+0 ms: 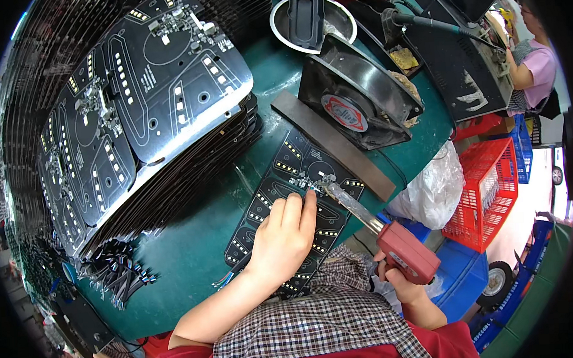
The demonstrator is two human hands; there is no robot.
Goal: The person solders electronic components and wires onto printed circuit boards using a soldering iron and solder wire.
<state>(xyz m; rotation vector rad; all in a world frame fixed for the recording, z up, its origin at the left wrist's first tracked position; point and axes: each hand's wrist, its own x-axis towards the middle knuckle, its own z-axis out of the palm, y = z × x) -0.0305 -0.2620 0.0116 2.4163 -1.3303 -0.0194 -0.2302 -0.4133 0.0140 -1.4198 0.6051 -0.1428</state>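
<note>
Progress looked mid-joint to me: right hand (403, 286) gripped a red soldering gun (408, 252), left hand (283, 240) curled over the LED circuit board (326, 219) on the worktop (181, 267), grip hidden. Couldn't tell which joints, or stacked boards (126, 99), were done or left.

Illumination is bright over the green flat-topped table (182, 273). White glare runs along the near edge of the tall stack of glossy black circuit boards (136, 96); dark shadow lies at its foot. The bare left hand (284, 240) and the flat black circuit board dotted with pale squares (317, 155) are well lit and reasonably sharp. Pale ground (525, 204) at right is overexposed. Fisheye distortion bends the margins; black vignetting fills the corners.
</note>
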